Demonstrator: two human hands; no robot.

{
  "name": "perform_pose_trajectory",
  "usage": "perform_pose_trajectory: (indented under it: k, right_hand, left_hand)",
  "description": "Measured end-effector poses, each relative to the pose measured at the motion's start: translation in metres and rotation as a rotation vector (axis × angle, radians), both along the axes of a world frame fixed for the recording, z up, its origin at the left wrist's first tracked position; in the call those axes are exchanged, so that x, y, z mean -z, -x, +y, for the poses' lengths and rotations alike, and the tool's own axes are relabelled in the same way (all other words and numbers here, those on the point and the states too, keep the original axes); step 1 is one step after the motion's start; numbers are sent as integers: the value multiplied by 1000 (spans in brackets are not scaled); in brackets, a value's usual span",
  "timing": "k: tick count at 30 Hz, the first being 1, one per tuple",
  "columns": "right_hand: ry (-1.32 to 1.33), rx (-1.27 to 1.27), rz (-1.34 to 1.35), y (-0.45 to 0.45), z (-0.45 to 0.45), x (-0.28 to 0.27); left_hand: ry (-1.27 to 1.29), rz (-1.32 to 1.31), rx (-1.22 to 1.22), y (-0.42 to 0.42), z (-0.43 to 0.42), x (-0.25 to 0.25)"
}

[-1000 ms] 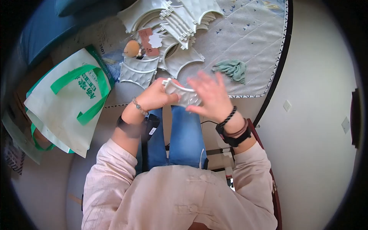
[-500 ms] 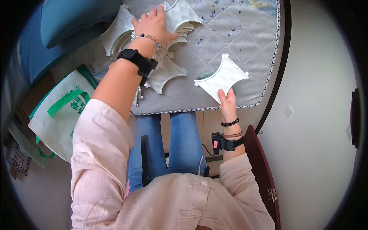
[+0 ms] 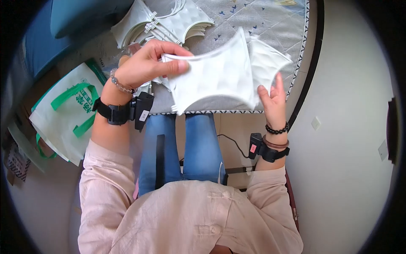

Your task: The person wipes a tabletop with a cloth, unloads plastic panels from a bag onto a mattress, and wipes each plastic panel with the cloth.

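My left hand pinches the left edge of a large white plastic panel with curved-in sides and small clips at a corner. My right hand grips the lower right part of a second white panel, which looks smaller. The two panels are side by side above the mattress edge, their near edges meeting or overlapping; whether they are joined I cannot tell. Behind my left hand lie stacks of similar white panels, and a few more pieces are partly hidden beneath the hand.
The grey quilted mattress has a patterned border along its front and right. A blue cushion sits at the back left, above a white and green bag. At the right stands a white wall. A dark cable hangs below.
My left hand has come back from the stack toward me, now holding a large panel. My right hand has moved slightly right and up with its panel, next to the other.
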State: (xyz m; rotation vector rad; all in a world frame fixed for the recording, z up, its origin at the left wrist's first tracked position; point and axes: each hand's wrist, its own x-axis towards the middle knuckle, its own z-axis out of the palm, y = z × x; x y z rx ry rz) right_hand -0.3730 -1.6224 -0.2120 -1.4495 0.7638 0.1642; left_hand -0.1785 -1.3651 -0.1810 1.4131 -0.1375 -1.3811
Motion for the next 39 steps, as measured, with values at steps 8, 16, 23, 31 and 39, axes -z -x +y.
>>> perform_pose_trajectory:
  k: [8,16,23,31,39]
  right_hand:
    - [-576,-527,286,-32,25,-18]
    - [-430,-702,273,-33,46,-29]
    - [-459,-271,181,-8,85,-29]
    - [-423,-414,123,2,136,-29]
    - [-268,-144,69,-4,180,-33]
  left_hand:
    - [106,-191,538,-7,8,-2]
    - [78,-724,556,6,6,1]
    - [-186,-495,-689,53,61,23]
    - [6,250,-744,122,51,-4]
    - [-241,-111,-214,112,71,7]
